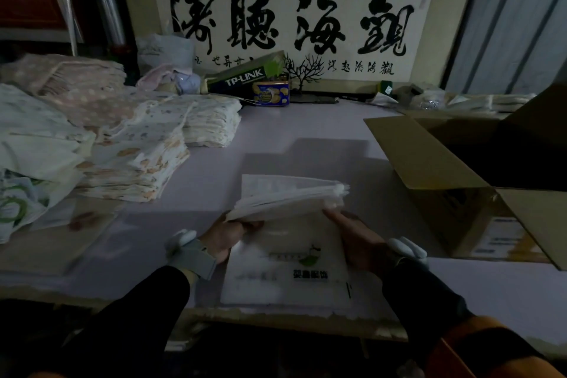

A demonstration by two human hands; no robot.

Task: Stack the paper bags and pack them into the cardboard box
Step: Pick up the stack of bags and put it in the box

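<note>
A stack of white paper bags is lifted at its near edge above the table, fanned slightly at the right. My left hand grips its lower left corner. My right hand lies flat with fingers stretched toward the stack's lower right corner, touching it. Beneath them a flat white bag with a green leaf logo and dark print rests on the table. An open cardboard box stands at the right, flaps spread, its inside dark.
Piles of folded patterned cloth fill the table's left side. At the back are a TP-LINK box, a blue tin and a small black tree ornament. More white bags lie behind the cardboard box.
</note>
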